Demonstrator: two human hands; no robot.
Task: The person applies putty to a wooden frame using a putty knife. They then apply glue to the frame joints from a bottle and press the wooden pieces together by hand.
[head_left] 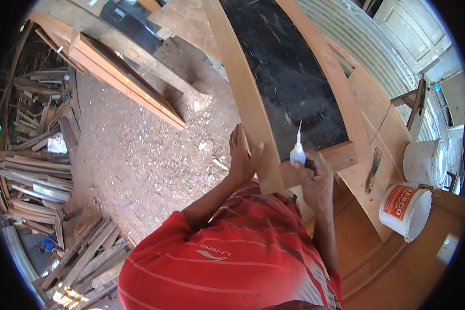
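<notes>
A wooden frame (pixel 245 77) with a black panel (pixel 299 82) set in it lies in front of me. My left hand (pixel 244 156) rests on the frame's left outer edge, near its lower end, with the fingers visible and partly spread. Above the lower right corner of the panel, my right hand (pixel 315 173) grips a small white bottle (pixel 297 154) whose thin nozzle points up and away from me. The panel shows scratches and pale dust.
Right of the frame stand a white bucket (pixel 425 163) and a red-labelled bucket (pixel 405 211), with a putty knife (pixel 373 170) on the board beside them. Long timber (pixel 124 80) lies at upper left. Wood scraps (pixel 33 181) are piled at far left.
</notes>
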